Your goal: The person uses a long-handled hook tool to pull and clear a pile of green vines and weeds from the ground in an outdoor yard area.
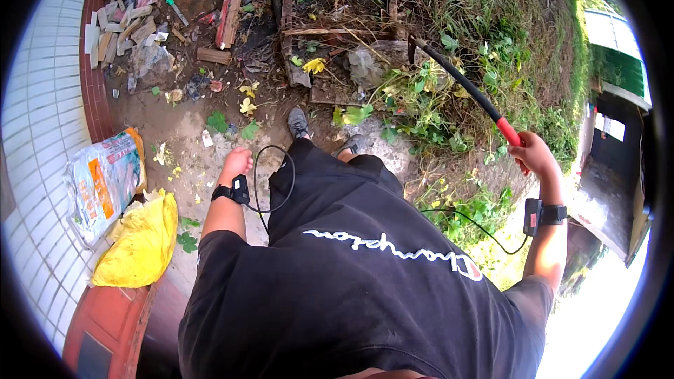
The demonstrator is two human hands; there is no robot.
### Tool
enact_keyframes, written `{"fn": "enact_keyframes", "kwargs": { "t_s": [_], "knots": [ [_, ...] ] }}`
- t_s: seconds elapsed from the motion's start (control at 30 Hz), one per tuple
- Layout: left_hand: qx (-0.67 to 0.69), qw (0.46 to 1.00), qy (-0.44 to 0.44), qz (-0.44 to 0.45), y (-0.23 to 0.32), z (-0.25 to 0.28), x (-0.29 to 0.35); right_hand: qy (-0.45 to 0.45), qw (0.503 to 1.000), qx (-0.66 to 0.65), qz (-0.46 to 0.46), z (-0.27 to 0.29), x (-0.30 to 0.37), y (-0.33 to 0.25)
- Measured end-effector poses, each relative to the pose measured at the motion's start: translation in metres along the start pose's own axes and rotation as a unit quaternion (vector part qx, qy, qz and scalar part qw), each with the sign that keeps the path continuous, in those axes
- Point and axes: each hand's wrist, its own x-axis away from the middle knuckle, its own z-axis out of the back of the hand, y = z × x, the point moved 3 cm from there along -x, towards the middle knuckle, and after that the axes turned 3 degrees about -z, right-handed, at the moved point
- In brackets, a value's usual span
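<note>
My right hand [535, 154] is wrapped round the red grip of a sickle [463, 83]. The black shaft slants up and to the left, and its dark blade hangs over the border between weeds and old timber. Part of the blade blends into the dark ground. Cut vines and green weeds [421, 102] lie beneath the shaft. At my left side, my left hand [239, 160] is held in a loose fist with nothing visible in it, above bare soil. Each wrist wears a strapped black box with a cable.
Wooden boards [235, 7] and a timber frame [288, 42] lie ahead. Broken wood pieces [126, 28] and a green-handled saw [172, 3] are at the far left. A yellow sack [140, 242] and a printed bag [105, 182] lean by the tiled wall [42, 133].
</note>
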Motion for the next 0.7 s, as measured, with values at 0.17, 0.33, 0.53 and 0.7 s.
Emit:
{"fn": "enact_keyframes", "kwargs": {
  "t_s": [0.17,0.33,0.53,0.7],
  "knots": [
    [-0.042,0.999,-0.013,-0.023,0.030,-0.037,0.010,-0.042,0.979,-0.196,-0.047,-0.076,-0.010,0.104],
    [-0.051,0.996,0.007,-0.079,0.011,-0.067,0.020,0.012,0.993,-0.113,0.014,-0.187,-0.057,0.198],
    [-0.092,0.992,0.062,-0.056,-0.007,-0.108,0.078,0.069,0.994,0.059,0.064,-0.272,-0.123,0.257],
    [-0.141,0.974,0.139,-0.107,-0.056,-0.181,0.125,0.063,0.990,0.115,0.060,-0.282,-0.165,0.363]
  ]
}}
